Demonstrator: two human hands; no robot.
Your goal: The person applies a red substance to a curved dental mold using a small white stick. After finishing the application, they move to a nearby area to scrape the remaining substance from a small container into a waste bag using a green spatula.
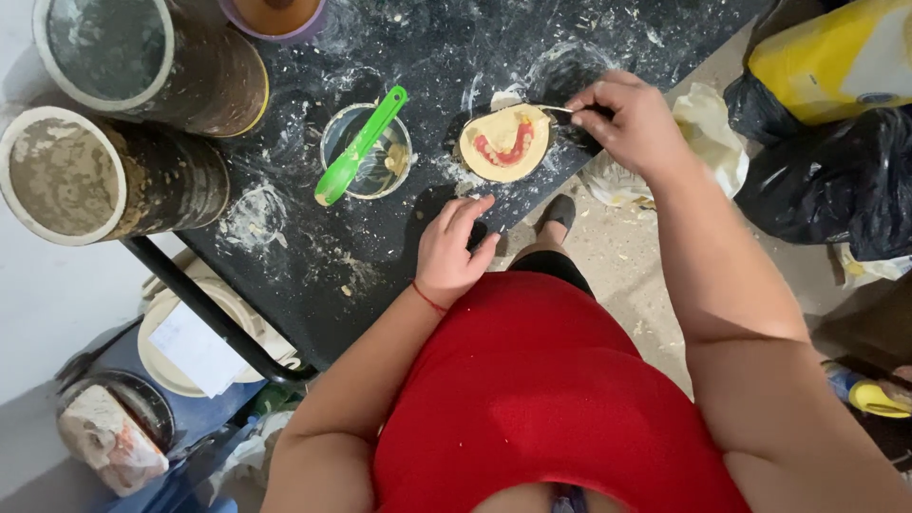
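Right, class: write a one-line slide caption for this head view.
Right hand works a metal tool on a plaster dental mould; left hand rests on the dusty black table.

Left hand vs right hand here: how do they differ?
The left hand rests flat and empty on the black table; the right hand pinches a thin metal tool. Left sits near the table edge; right reaches to the yellow plaster mold. Both are bare.

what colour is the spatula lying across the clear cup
Bright green spatula, resting across the cup; head view.
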